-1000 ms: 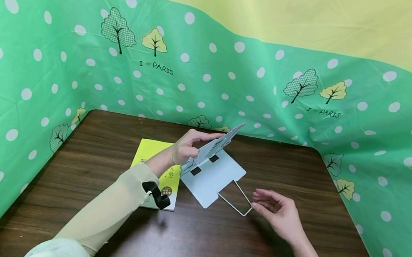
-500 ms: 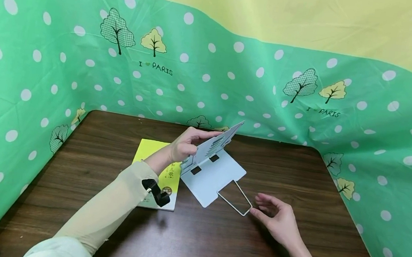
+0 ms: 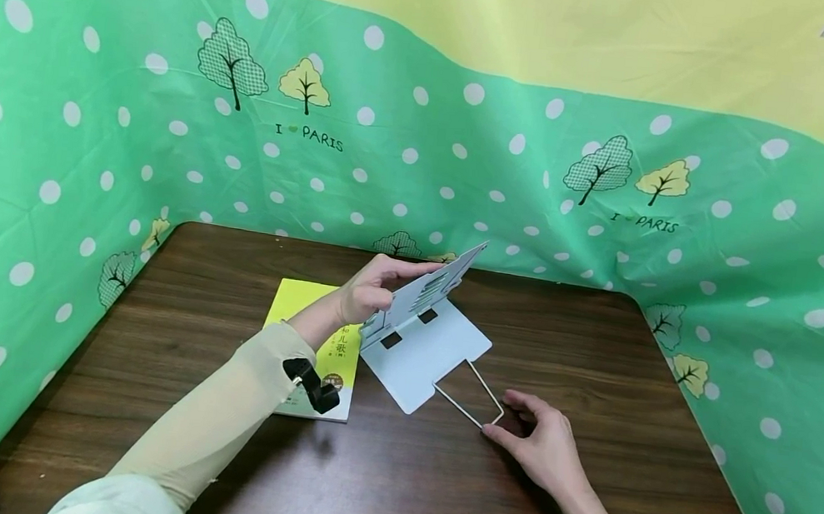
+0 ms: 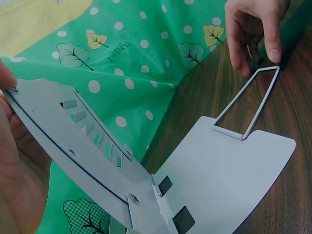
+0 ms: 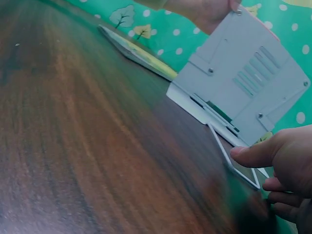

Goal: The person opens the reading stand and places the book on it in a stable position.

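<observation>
A pale grey metal book stand (image 3: 415, 366) lies on the table with its slotted upper panel (image 4: 92, 141) tilted up on hinges. My left hand (image 3: 373, 288) grips that panel by its edge, thumb on one face; its other fingers are partly hidden. A bent wire support (image 4: 251, 100) sticks out flat from the base plate toward the right. Around the wire's outer end, my right hand (image 3: 537, 442) has its thumb and forefinger at the two corners, the thumb touching the wire. The right wrist view shows the panel's back (image 5: 243, 73) with screws and slots.
A yellow book (image 3: 287, 298) lies left of the stand, partly under the left forearm. The dark wooden table (image 3: 387, 489) ends at a green polka-dot cloth (image 3: 407, 156) behind and at both sides.
My right hand has moved slightly left and down, and its thumb and forefinger have come onto the wire end. The left hand and tilted panel have stayed almost still.
</observation>
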Motion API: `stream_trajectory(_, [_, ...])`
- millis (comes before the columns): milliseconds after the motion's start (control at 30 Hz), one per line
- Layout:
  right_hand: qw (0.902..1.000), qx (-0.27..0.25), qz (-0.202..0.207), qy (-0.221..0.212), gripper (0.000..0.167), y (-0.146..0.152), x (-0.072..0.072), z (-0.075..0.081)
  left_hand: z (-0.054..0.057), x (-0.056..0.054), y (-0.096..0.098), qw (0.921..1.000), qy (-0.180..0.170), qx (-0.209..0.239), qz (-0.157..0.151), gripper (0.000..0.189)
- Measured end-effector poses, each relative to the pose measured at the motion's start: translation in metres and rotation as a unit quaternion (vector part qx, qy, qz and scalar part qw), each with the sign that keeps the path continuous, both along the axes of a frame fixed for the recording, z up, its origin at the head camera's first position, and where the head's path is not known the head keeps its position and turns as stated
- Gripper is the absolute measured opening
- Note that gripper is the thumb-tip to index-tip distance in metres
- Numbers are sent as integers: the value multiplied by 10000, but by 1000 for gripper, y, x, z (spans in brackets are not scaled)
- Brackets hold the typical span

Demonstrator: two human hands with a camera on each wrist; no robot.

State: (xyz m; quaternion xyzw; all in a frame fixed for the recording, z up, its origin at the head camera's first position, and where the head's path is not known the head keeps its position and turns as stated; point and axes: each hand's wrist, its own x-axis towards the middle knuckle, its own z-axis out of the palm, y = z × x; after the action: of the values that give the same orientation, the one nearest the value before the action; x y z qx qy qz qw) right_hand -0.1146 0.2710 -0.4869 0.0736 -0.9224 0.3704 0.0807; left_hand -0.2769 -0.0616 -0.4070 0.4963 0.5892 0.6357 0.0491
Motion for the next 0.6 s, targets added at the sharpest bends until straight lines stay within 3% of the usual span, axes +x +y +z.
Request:
stream_trajectory(233, [9993, 331, 33, 191, 63, -5, -1, -2, 0, 0, 0, 10000, 42, -39, 62, 91])
stream_trajectory(600, [9995, 313, -8, 73, 61, -8, -5, -3, 0, -1, 0, 9999, 144, 19, 29, 91])
